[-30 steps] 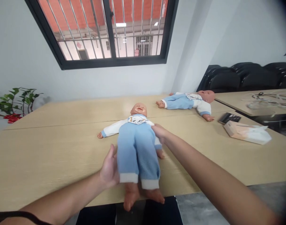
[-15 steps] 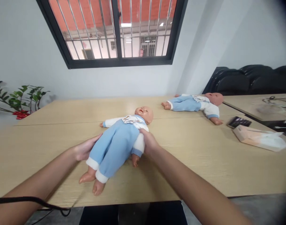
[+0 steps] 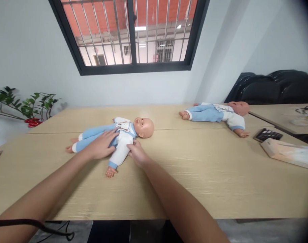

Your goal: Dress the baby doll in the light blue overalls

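Note:
A baby doll (image 3: 123,126) in a white and blue outfit lies on its back on the wooden table, head to the right and legs to the left. Across its waist rests my left hand (image 3: 102,144), fingers stretched out and thumb apart. My right hand (image 3: 138,152) grips the near sleeve by the doll's shoulder, its thumb on the white cloth and the other fingers partly hidden. The doll's near arm points down toward me. A second baby doll (image 3: 214,113) in a like outfit lies at the far right, untouched.
Right of the dolls are a dark palette-like case (image 3: 267,135) and a tissue pack (image 3: 287,152). A potted plant (image 3: 30,106) stands at the left, and black chairs (image 3: 260,88) are stacked behind the right side. A black cable (image 3: 30,222) hangs at lower left.
The near doll has turned from legs toward me to lying crosswise, flat on the table. My left hand has moved from its legs to its waist; my right hand stays by its shoulder.

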`<move>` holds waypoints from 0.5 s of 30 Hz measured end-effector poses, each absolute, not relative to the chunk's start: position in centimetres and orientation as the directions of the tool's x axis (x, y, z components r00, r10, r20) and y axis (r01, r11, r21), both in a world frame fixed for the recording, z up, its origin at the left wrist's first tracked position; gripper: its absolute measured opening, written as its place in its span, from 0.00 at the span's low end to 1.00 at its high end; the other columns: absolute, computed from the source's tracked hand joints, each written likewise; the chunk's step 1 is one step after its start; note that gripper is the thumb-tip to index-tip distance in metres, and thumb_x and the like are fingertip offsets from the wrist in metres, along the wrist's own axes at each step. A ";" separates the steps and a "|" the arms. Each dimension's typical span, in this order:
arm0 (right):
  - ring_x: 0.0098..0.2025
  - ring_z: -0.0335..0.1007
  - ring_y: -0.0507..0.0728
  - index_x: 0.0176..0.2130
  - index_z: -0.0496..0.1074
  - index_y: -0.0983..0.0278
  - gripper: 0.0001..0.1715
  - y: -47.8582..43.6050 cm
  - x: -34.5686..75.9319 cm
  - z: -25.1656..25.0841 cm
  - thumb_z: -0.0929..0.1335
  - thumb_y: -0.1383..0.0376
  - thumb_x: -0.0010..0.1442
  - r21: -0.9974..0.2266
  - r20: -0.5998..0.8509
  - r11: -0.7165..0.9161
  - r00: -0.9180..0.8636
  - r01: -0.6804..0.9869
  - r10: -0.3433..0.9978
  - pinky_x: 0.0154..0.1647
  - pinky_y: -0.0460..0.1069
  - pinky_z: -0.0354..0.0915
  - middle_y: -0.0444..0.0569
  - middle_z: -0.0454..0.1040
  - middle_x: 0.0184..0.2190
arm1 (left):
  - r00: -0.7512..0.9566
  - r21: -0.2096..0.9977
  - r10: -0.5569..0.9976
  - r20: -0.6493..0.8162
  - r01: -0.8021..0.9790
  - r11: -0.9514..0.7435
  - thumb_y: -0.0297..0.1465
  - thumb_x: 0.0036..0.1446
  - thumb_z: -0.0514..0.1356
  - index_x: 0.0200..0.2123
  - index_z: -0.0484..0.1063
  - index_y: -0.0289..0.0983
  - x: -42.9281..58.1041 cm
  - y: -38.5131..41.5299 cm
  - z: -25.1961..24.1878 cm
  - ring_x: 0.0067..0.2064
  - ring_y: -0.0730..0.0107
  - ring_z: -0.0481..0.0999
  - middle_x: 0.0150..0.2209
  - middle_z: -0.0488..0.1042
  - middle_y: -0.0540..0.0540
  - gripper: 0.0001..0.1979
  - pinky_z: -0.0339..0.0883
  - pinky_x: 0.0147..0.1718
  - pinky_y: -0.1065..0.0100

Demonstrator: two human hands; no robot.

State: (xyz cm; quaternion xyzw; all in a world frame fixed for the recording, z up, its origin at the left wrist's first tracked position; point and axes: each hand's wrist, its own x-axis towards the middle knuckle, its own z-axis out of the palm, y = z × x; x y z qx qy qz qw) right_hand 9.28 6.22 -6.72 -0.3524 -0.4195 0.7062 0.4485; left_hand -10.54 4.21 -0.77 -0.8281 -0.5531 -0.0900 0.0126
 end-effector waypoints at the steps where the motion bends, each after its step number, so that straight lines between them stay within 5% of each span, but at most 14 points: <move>1: 0.49 0.78 0.55 0.48 0.64 0.59 0.19 6.5 10.0 -6.6 0.67 0.67 0.55 -0.897 -0.132 -0.286 -0.414 -0.337 0.901 0.48 0.50 0.74 0.49 0.78 0.48 | 0.371 0.109 0.909 0.190 0.912 -0.395 0.39 0.64 0.52 0.68 0.63 0.36 -10.2 5.0 -0.5 0.73 0.50 0.56 0.73 0.57 0.39 0.31 0.51 0.71 0.49; 5: 0.34 0.78 0.54 0.34 0.69 0.62 0.03 7.5 12.8 -6.5 0.66 0.65 0.58 -0.967 -0.207 -0.248 -0.398 -0.053 0.893 0.38 0.48 0.73 0.48 0.79 0.35 | 0.271 0.124 0.924 0.269 0.942 -0.312 0.49 0.68 0.49 0.71 0.58 0.37 -7.5 7.6 -0.2 0.73 0.47 0.55 0.73 0.56 0.38 0.35 0.50 0.70 0.47; 8: 0.25 0.72 0.53 0.31 0.68 0.61 0.10 7.9 14.0 -6.9 0.64 0.61 0.63 -0.951 -0.159 -0.077 -0.259 0.299 0.953 0.29 0.48 0.67 0.46 0.78 0.29 | 0.182 0.050 0.963 0.197 0.979 -0.195 0.56 0.65 0.50 0.74 0.52 0.42 -5.5 9.0 -1.1 0.75 0.36 0.46 0.76 0.47 0.37 0.41 0.44 0.68 0.33; 15: 0.36 0.73 0.54 0.37 0.74 0.61 0.12 7.2 13.9 -6.4 0.63 0.62 0.67 -0.748 -0.041 0.176 -0.308 0.640 0.950 0.35 0.47 0.60 0.48 0.81 0.38 | 0.166 0.004 0.976 0.138 0.986 -0.169 0.52 0.69 0.44 0.75 0.46 0.49 -8.2 12.7 -2.2 0.75 0.42 0.47 0.77 0.47 0.43 0.35 0.44 0.66 0.30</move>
